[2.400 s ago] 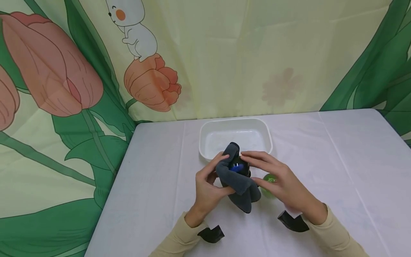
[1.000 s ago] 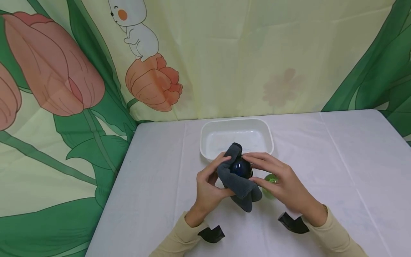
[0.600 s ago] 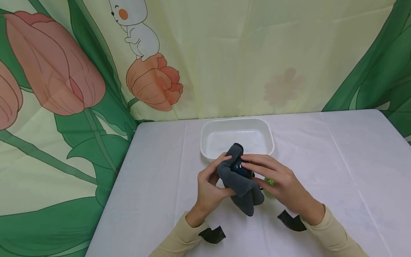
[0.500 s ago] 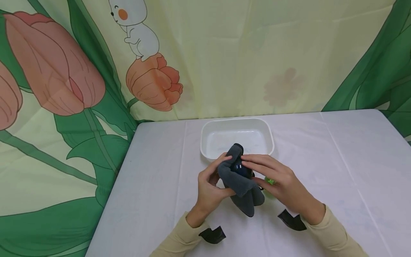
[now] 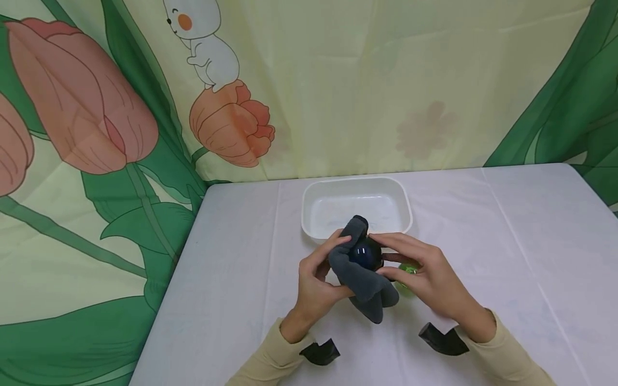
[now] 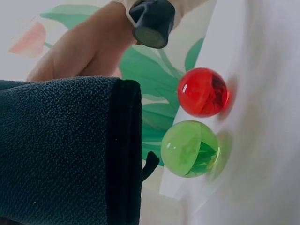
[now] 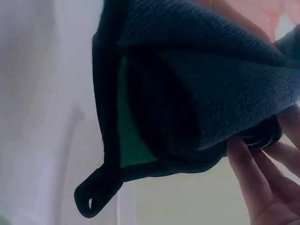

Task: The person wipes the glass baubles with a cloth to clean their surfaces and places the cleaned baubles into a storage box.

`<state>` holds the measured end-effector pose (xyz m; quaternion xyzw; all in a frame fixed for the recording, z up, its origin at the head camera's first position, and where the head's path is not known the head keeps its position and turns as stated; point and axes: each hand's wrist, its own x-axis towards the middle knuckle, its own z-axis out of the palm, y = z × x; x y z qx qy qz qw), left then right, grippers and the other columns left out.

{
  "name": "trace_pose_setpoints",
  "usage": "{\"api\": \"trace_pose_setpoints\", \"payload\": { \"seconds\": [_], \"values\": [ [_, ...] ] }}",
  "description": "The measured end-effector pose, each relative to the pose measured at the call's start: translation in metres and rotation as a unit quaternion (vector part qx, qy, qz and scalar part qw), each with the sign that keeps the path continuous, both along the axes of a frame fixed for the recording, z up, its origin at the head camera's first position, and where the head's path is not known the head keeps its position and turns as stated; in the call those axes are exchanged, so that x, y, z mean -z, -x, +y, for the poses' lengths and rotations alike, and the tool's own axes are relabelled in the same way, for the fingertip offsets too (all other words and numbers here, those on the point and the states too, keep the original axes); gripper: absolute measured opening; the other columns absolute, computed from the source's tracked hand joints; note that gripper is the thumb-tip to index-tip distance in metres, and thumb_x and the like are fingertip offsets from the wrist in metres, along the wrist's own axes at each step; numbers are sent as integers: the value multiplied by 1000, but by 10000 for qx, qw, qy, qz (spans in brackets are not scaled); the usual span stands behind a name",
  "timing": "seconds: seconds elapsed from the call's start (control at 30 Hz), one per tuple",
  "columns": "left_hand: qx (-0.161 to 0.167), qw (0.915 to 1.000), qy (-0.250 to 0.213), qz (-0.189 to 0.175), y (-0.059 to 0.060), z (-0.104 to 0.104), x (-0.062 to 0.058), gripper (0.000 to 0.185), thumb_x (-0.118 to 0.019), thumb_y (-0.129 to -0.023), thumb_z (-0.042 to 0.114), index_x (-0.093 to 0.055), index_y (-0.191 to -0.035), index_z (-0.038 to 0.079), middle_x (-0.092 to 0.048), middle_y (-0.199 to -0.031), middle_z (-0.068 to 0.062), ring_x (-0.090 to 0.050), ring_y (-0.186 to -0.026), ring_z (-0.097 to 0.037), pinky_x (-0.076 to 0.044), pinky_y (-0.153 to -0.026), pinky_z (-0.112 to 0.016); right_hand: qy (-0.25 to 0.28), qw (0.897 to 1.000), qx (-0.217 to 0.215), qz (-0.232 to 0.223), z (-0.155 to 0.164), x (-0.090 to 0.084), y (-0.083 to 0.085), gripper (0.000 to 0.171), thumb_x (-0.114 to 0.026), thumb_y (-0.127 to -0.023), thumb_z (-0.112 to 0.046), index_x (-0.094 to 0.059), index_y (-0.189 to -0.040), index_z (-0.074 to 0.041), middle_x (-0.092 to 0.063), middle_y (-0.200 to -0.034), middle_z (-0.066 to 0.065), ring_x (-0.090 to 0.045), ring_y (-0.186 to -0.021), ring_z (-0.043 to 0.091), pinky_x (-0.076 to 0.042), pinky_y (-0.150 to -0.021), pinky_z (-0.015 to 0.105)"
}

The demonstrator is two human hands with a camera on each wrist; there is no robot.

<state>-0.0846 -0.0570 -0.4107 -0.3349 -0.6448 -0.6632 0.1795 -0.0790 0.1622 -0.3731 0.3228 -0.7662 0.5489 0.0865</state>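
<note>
Both hands work just near of the white tray (image 5: 404,203): the left hand (image 5: 316,281) grips the grey cloth (image 5: 359,273), and the right hand (image 5: 425,276) curls its fingers round the dark blue ball (image 5: 364,254). Since half a second ago the ball shows more, so wiping continues. Only the left wrist view shows a red ball (image 6: 203,92) beside the green ball (image 6: 190,148).

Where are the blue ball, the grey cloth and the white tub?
blue ball (image 5: 364,254), head view, its glossy exposed top.
grey cloth (image 5: 359,276), head view, the fold draped below the ball.
white tub (image 5: 356,180), head view, its far rim.
</note>
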Motion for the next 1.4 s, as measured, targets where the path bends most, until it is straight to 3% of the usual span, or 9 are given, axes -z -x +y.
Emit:
{"api": "trace_pose_setpoints", "payload": {
  "seconds": [0.17, 0.3, 0.37, 0.47, 0.57, 0.77, 1.17, 1.3, 1.4],
  "values": [
    [-30, 9999, 8, -140, -1, -2, -1, 77, -83, -57, -22, -56, -128, -9, -55, -136, -31, -60, -122, -31, -51, -100, -42, 101, 9996, 26, -277, -1, 1, -2, 67, -75, -76, 15, -56, -138, -2, -61, -133, 17, -61, -120, 6, -56, -89, 27],
    [-16, 9994, -130, -307, 0, -4, -1, 75, -82, -57, -23, -56, -127, -11, -55, -135, -32, -60, -123, -31, -51, -100, -41, 221, 9997, -18, -112, -3, 0, -2, 72, -76, -72, 18, -54, -138, 0, -59, -136, 17, -58, -124, 7, -54, -92, 27],
    [-7, 9992, -170, -357, 0, -4, -1, 74, -81, -58, -23, -56, -128, -11, -54, -135, -32, -58, -125, -32, -50, -101, -41, 271, 9993, -88, 238, -3, -1, -1, 67, -78, -74, 14, -56, -136, 3, -59, -136, 17, -58, -125, 10, -54, -94, 26],
    [-2, 9989, -216, -426, 1, -4, -1, 73, -80, -60, -23, -56, -128, -12, -53, -136, -32, -56, -127, -33, -49, -103, -41, 225, 9948, -69, 987, -2, -3, 1, 50, -77, -84, -7, -61, -130, 4, -59, -135, 17, -57, -126, 14, -51, -97, 22],
    [10, 9984, -256, -504, 1, -4, 0, 72, -78, -62, -24, -55, -129, -11, -53, -136, -32, -54, -129, -33, -48, -103, -40, 38, 9853, -62, 1706, -1, -2, 4, 45, -68, -92, -27, -65, -124, 4, -61, -132, 19, -57, -127, 17, -48, -100, 18],
    [72, 9986, -169, -502, -1, -2, 1, 72, -79, -62, -23, -54, -129, -11, -53, -137, -32, -57, -126, -33, -48, -103, -41, -216, 9744, -238, 2227, -2, 3, 8, 39, -61, -97, -27, -67, -123, 2, -61, -132, 19, -56, -128, 20, -47, -102, 19],
    [36, 9984, -102, -552, -1, -2, 1, 70, -79, -64, -23, -55, -129, -10, -53, -136, -32, -56, -127, -32, -49, -103, -42, -330, 9785, -42, 2037, -3, 4, 5, 41, -56, -100, -30, -66, -126, 0, -61, -132, 18, -56, -128, 17, -47, -100, 15],
    [58, 9987, -23, -498, 0, -3, 1, 71, -79, -64, -22, -56, -129, -10, -54, -137, -31, -57, -126, -33, -50, -102, -42, -287, 9866, 9, 1606, -2, 5, 5, 44, -63, -95, -29, -65, -129, -1, -61, -133, 15, -57, -127, 13, -48, -98, 15],
    [97, 9990, 25, -446, 0, -3, 0, 71, -80, -63, -22, -56, -129, -9, -54, -138, -30, -57, -127, -32, -50, -102, -42, -57, 9948, -115, 1011, -1, 5, 4, 47, -73, -87, -8, -62, -132, 1, -61, -134, 15, -57, -126, 12, -50, -97, 19]
  ]
}}
